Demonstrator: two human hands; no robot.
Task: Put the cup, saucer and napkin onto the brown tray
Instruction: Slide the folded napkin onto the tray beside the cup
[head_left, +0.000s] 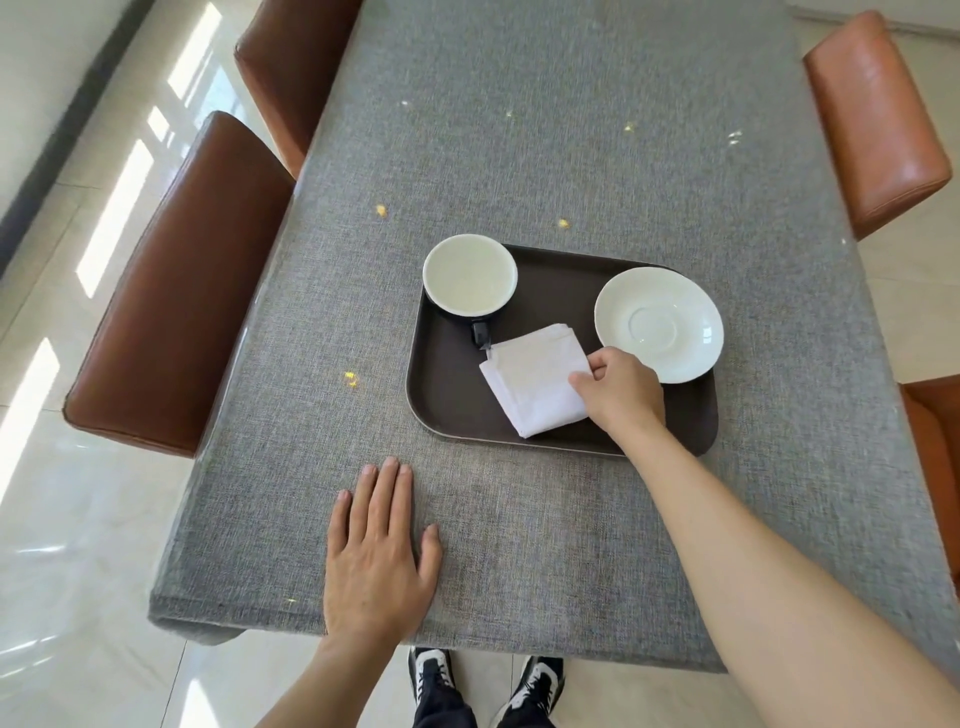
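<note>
The brown tray (447, 405) lies on the grey tablecloth. A cup (469, 274), white inside and dark outside with a dark handle, stands in the tray's far left corner. The white saucer (658, 324) rests at the tray's far right, overlapping the rim. A folded white napkin (535, 382) lies in the tray's middle. My right hand (621, 387) pinches the napkin's right edge with thumb and fingers. My left hand (379, 551) lies flat and spread on the cloth near the table's front edge, holding nothing.
The table (571, 130) is covered by a grey cloth. Two brown leather chairs (176, 291) stand along the left side, and orange-brown chairs (872, 119) along the right. Glossy floor tiles and my shoes show beyond the near edge.
</note>
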